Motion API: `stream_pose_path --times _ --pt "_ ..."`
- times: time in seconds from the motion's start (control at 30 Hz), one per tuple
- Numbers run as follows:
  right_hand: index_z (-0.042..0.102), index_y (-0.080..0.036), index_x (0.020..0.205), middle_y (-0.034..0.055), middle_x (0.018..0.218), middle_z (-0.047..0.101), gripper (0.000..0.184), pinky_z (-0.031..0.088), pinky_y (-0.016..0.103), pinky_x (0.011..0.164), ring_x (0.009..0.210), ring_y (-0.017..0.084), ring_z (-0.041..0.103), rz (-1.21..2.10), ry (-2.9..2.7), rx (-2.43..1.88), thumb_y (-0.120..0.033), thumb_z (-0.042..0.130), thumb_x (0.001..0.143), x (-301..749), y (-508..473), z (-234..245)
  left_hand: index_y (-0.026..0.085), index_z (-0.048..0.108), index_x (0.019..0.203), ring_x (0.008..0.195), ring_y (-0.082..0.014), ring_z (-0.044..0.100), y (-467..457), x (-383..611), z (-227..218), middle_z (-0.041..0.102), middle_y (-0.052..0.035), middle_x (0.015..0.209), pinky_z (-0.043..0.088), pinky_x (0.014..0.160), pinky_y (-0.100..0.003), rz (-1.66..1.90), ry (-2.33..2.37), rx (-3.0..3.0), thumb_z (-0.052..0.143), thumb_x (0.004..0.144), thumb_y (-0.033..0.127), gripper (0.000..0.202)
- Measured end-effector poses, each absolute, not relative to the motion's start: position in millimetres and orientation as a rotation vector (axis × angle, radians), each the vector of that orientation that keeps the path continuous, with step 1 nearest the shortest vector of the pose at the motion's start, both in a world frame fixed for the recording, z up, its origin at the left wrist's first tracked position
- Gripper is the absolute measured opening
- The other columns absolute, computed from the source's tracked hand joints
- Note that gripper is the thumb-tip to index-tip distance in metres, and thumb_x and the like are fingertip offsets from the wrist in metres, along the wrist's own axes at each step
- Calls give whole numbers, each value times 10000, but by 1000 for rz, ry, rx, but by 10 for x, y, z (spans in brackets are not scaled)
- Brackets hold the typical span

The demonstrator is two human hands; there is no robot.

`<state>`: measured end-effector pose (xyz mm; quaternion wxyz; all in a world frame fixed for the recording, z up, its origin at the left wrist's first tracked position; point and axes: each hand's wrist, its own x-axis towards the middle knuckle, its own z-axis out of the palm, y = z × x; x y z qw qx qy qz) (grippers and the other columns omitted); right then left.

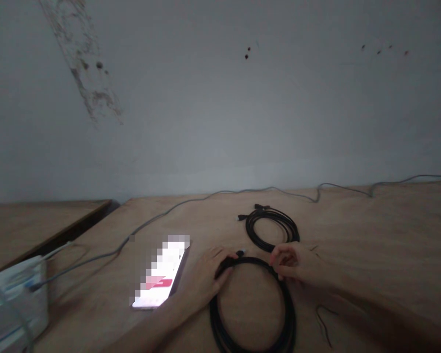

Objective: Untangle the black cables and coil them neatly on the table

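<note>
A coil of black cable (288,314) lies on the plywood tabletop (356,230) right in front of me, its lower edge cut off by the frame. My left hand (203,277) grips its upper left part, fingertips reaching a small connector (240,253). My right hand (287,261) pinches the coil's upper right part. A second, smaller coil of black cable (248,226) lies just beyond, its plugs (260,207) at the far side. That coil nearly meets my right hand's fingers.
A smartphone (160,273) with a lit, pixelated screen lies left of my left hand. A grey cable (220,192) runs along the wall edge and down to a white box (14,304) at lower left. A separate wooden surface (33,230) sits beyond a gap at left.
</note>
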<state>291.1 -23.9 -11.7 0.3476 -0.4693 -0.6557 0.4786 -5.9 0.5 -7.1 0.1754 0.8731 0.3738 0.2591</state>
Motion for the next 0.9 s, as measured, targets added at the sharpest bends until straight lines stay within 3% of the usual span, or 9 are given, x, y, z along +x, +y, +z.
stream_pose_path --times 0.1,0.27,0.57,0.7,0.77,0.9 --pt "705 -201 867 12 732 713 78 454 237 551 637 151 643 1119 -1813 -1189 -214 697 790 2911 -265 -41 281 641 1218 1167 -234 630 13 -67 -86 696 -24 1242 481 1042 -403 745 1050 2470 610 955 167 288" --pt "765 -242 915 15 715 714 112 401 254 512 604 164 606 866 -1951 -1223 -241 688 833 2913 -318 4 290 642 1221 1167 -228 627 0 -65 -71 695 -21 1243 482 1038 -391 742 1050 2469 601 970 175 279" --pt "742 -244 888 43 752 737 239 472 310 550 643 217 661 920 -1751 -1211 -459 748 782 2921 -248 -134 287 652 1219 1166 -245 634 -3 -55 -45 697 -33 1253 491 1040 -417 745 1054 2469 592 968 207 270" --pt "737 -253 956 20 763 733 157 441 285 551 634 188 636 853 -1833 -1252 -358 724 839 2904 -331 5 276 653 1203 1151 -246 636 -17 -49 -16 703 -38 1227 495 1030 -423 729 1064 2457 591 965 206 256" --pt "723 -259 921 16 793 736 86 455 288 596 682 190 651 781 -1925 -1264 -318 663 902 2900 -372 61 277 648 1214 1153 -242 635 -19 -50 -14 702 -38 1231 492 1035 -422 725 1074 2450 593 962 193 271" --pt "690 -257 963 31 931 735 128 476 312 735 851 214 664 477 -2171 -1205 -215 571 948 2936 -378 31 287 646 1226 1181 -236 627 -2 -63 -49 696 -31 1260 480 1063 -420 737 1062 2439 591 967 183 285"
